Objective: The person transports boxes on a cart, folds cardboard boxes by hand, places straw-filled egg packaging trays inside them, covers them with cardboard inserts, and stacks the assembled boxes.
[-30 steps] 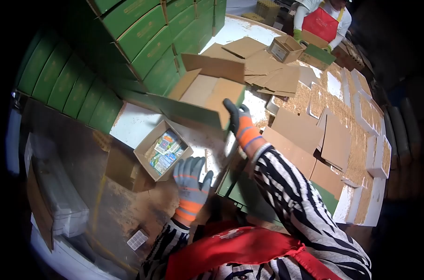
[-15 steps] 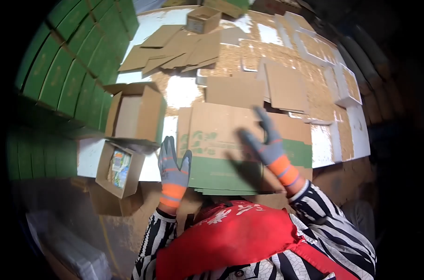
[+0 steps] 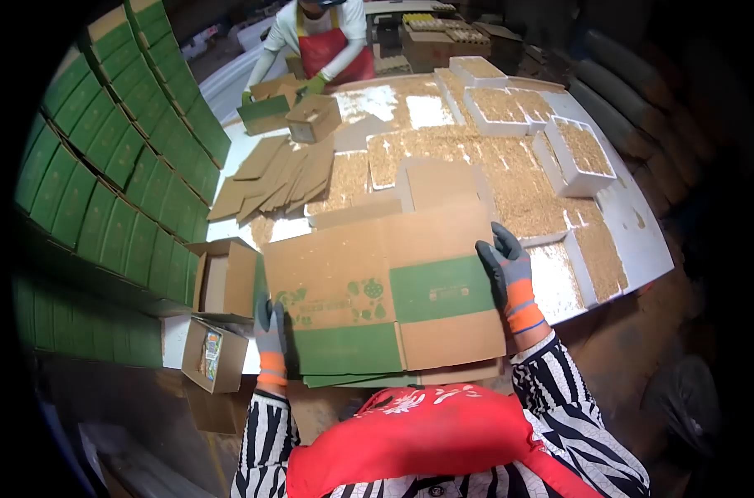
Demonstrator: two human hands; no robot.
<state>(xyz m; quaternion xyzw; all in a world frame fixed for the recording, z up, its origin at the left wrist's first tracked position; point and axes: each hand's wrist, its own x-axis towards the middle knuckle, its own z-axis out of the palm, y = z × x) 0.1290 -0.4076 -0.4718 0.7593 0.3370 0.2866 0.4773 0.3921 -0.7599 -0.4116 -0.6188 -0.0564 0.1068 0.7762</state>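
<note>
A flattened cardboard box (image 3: pixel 344 266) with green printed panels is held between my two gloved hands, raised at a slant over more flat cardboard sheets (image 3: pixel 460 371) at the table's near edge. My left hand (image 3: pixel 270 330) grips its left edge, with the fingertips partly hidden. At the right edge, my right hand (image 3: pixel 508 264) has its fingers along the upper side; its thumb is hard to make out. An open cardboard box (image 3: pixel 230 280) stands beyond my left hand, and nearer is a smaller open box (image 3: pixel 215 355) with colourful packets inside.
Stacked green boxes (image 3: pixel 103 199) wall the left side. Cut cardboard pieces (image 3: pixel 281 178) lie on the table. White trays of brown granular material (image 3: pixel 580 153) cover the right and back. Across the table, a co-worker (image 3: pixel 335 41) in a red apron handles a box (image 3: pixel 265 114).
My right hand has moved down to the cardboard's right edge, and my left hand has closed on the left edge. The flattened box is now lifted and tilted. The view has shifted up, showing the co-worker.
</note>
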